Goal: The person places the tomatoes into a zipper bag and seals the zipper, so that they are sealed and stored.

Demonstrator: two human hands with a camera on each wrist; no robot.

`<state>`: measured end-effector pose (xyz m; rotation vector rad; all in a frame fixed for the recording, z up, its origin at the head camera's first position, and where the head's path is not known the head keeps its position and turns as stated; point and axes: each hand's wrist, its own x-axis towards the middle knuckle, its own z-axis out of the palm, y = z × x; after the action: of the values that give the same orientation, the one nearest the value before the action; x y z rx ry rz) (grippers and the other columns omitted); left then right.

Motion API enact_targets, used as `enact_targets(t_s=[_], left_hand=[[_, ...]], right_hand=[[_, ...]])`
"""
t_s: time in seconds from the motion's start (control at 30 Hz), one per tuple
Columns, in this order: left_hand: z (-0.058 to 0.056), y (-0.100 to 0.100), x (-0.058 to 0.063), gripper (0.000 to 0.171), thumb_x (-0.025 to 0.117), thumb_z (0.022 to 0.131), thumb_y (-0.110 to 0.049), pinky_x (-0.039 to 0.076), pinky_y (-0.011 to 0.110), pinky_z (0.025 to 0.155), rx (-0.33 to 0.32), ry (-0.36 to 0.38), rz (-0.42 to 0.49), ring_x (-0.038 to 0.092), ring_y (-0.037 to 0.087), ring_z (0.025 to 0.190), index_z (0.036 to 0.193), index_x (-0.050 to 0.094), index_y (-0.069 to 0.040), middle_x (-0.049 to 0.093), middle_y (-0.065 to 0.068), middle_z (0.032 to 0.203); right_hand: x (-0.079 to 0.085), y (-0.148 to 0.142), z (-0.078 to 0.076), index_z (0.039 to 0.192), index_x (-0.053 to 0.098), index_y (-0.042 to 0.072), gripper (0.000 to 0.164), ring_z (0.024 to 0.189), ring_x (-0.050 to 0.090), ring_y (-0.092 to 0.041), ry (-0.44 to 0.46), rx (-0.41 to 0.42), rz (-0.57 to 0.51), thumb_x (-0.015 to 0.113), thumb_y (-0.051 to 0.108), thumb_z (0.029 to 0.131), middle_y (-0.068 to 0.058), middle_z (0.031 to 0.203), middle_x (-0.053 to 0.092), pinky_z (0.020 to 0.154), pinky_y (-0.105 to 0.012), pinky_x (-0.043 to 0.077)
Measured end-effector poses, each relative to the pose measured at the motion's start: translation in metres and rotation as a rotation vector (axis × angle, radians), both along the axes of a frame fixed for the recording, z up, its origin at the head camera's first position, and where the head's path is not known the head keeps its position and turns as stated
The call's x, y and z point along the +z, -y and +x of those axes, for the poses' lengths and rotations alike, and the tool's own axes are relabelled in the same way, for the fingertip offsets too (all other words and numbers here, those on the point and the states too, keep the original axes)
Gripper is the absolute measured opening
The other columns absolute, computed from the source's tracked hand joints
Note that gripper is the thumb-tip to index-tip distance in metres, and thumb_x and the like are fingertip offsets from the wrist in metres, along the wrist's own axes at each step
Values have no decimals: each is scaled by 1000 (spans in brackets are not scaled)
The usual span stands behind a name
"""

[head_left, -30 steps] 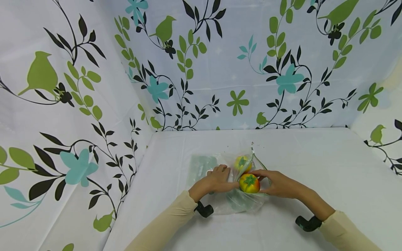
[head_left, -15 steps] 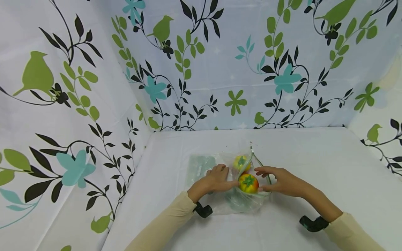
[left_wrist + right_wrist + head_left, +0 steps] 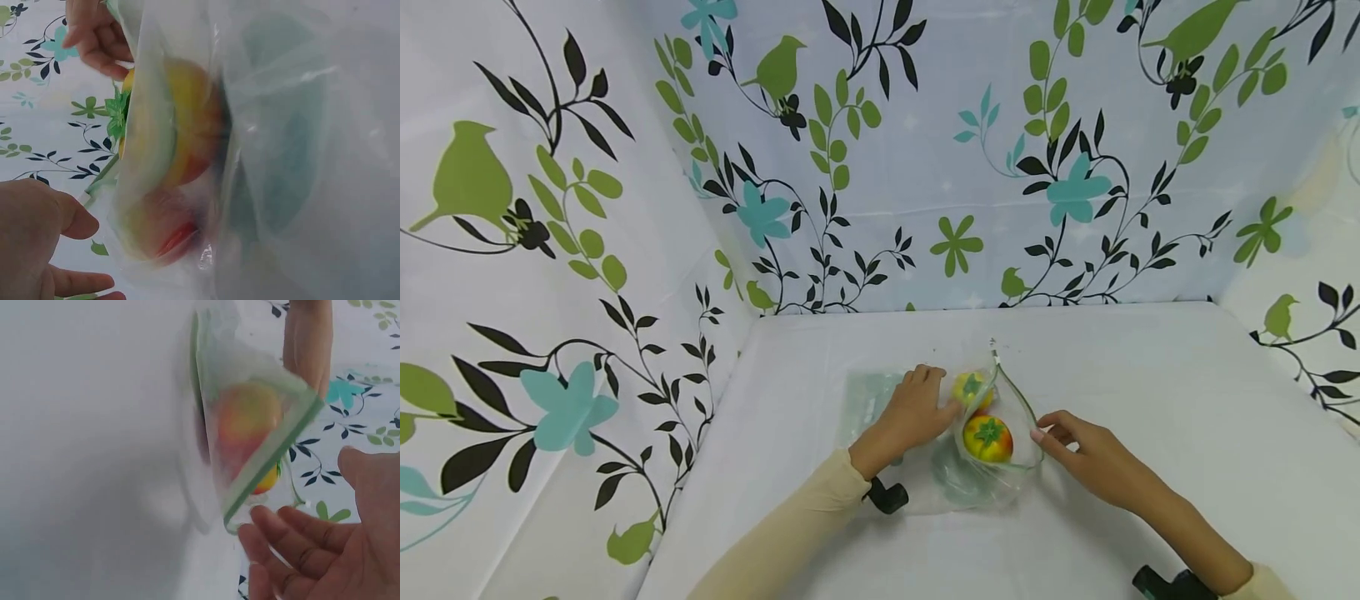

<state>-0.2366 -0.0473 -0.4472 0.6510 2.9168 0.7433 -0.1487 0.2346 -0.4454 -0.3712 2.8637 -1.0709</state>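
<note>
A clear zip bag [image 3: 966,487] with a green rim lies on the table, its mouth spread toward the right. Two yellow-red tomatoes with green tops are inside: a front tomato [image 3: 988,442] near the mouth and a back tomato [image 3: 968,387] behind the plastic. My left hand [image 3: 917,408] is over the bag's left side, thumb near the back tomato. At the right rim is my right hand [image 3: 1093,462], fingertips beside the green edge. The right wrist view shows thumb and fingers of the right hand [image 3: 319,544] well apart, by the bag's corner.
A flat, pale green translucent sheet [image 3: 859,404] lies left of the bag, partly under the left hand. White cloth covers the table [image 3: 820,342]. Printed curtains [image 3: 880,167] with birds and leaves rise behind and at the sides.
My right hand has drawn back from the front tomato to the right, to the bag's rim. The left hand has lifted from the tomato's side and shifted farther back.
</note>
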Motion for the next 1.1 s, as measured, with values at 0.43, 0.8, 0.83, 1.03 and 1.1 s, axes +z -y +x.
enact_targets(t_s=[0.43, 0.8, 0.83, 1.03, 1.1], left_hand=[[-42, -25, 21, 46, 49, 112, -23, 50, 46, 110, -196, -178, -204, 57, 31, 137, 154, 51, -5, 57, 13, 151], [-64, -39, 24, 46, 42, 115, -19, 36, 41, 123, -295, 10, -164, 45, 24, 151, 160, 43, -8, 49, 10, 161], [-65, -39, 24, 46, 42, 115, -18, 36, 42, 123, -299, 14, -159, 45, 24, 150, 159, 44, -8, 49, 10, 160], [-66, -41, 26, 44, 41, 115, -15, 41, 43, 120, -324, 25, -135, 52, 25, 144, 158, 44, -7, 55, 12, 153], [-66, -42, 26, 44, 41, 115, -14, 42, 44, 119, -332, 17, -135, 53, 25, 142, 158, 45, -7, 57, 11, 151]], right_hand=[[-1, 22, 36, 105, 55, 10, 50, 67, 48, -15, 139, -113, 35, 64, 60, 100, -1, 78, 52, 58, -27, 40], [-7, 37, 46, 74, 63, 19, 46, 57, 47, -8, 135, -90, 48, 70, 58, 97, 8, 60, 54, 53, -25, 38], [-8, 38, 45, 74, 64, 19, 45, 57, 47, -8, 126, -81, 42, 70, 56, 97, 9, 60, 54, 53, -24, 38], [-15, 39, 43, 78, 68, 18, 37, 57, 48, -5, 91, -45, -10, 69, 47, 101, 10, 62, 56, 53, -23, 40], [-16, 39, 43, 78, 67, 17, 37, 57, 47, -5, 86, -41, -26, 69, 45, 102, 10, 62, 56, 53, -23, 40]])
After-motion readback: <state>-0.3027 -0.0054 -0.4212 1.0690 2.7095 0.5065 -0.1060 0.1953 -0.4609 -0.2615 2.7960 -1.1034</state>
